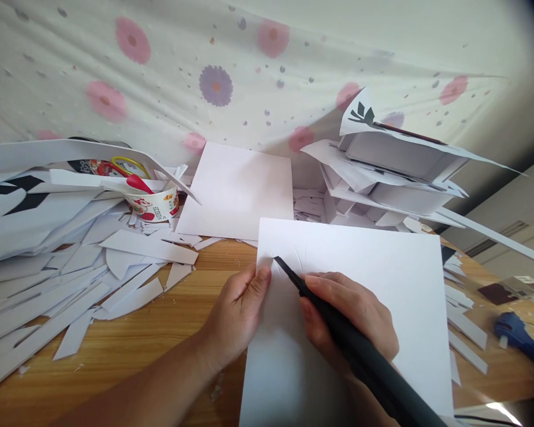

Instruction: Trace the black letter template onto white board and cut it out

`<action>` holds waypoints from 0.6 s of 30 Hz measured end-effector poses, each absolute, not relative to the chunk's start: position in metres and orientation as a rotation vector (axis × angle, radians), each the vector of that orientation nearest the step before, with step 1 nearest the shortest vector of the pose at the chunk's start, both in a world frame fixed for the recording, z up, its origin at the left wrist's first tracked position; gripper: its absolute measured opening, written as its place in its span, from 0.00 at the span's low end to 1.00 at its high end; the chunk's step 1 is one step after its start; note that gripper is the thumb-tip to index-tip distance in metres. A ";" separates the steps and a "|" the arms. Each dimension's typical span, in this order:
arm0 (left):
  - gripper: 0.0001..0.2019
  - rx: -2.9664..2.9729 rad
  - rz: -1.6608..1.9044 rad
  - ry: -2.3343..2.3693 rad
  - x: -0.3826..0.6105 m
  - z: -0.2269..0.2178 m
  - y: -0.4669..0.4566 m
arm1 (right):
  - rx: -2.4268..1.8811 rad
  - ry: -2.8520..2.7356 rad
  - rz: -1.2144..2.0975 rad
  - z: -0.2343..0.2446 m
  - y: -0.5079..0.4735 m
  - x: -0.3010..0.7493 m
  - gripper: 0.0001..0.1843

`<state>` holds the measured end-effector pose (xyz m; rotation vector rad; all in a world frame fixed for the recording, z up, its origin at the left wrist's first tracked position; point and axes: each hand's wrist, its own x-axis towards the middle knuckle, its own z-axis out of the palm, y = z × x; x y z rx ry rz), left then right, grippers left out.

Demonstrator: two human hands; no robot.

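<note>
A large white foam board [382,284] is tilted up in front of me. My left hand [244,302] grips its left edge, thumb on the face and the other fingers hidden behind it. My right hand [351,314] is closed around a long black craft knife [351,338] with a thick handle. The knife's narrow dark tip meets the board near its upper left corner, just above my left thumb. Thin curved cut lines show on the board beside the tip.
White offcut strips [146,249] are heaped at left around a paper cup [153,204] with a red spoon. Another white board [244,190] stands behind. White box-like structures [396,160] are stacked at back right. A blue glue gun [520,341] lies at right on the wooden table [160,362].
</note>
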<state>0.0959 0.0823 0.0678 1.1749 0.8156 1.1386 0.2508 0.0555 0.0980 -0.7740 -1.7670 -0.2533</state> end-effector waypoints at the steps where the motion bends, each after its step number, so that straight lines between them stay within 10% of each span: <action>1: 0.20 1.172 1.136 0.811 0.096 0.068 0.082 | -0.781 -1.772 -0.254 0.098 0.055 0.251 0.16; 18: 0.18 1.127 1.135 0.836 0.098 0.063 0.083 | -0.819 -1.768 -0.185 0.103 0.053 0.249 0.13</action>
